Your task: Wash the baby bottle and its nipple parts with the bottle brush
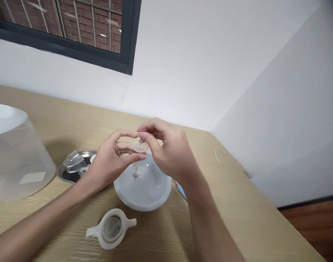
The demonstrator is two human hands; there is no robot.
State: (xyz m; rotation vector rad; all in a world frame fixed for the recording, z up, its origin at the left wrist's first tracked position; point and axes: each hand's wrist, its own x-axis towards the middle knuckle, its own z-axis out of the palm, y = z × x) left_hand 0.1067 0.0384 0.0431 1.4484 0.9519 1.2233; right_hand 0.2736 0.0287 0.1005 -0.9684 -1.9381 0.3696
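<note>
Above the white bowl (143, 189), my left hand (112, 156) grips a small translucent disc (140, 147) between thumb and fingers. Below the disc hangs a thin stem with a pale bulb (135, 174) and a pointed tip, over the bowl's inside. My right hand (166, 142) pinches a thin dark pin (140, 143) that stands upright at the disc's middle. Whether the pin and stem are one piece, I cannot tell. In front of the bowl lies a white two-handled strainer (112, 228) with a round mesh.
A metal tray (63, 174) left of the bowl holds a clear plastic cup (73, 162) and small round pieces. A large translucent tub (19, 160) stands at far left. A blue-handled tool (180, 190) lies partly behind my right wrist. A pale strip (217, 156) lies right.
</note>
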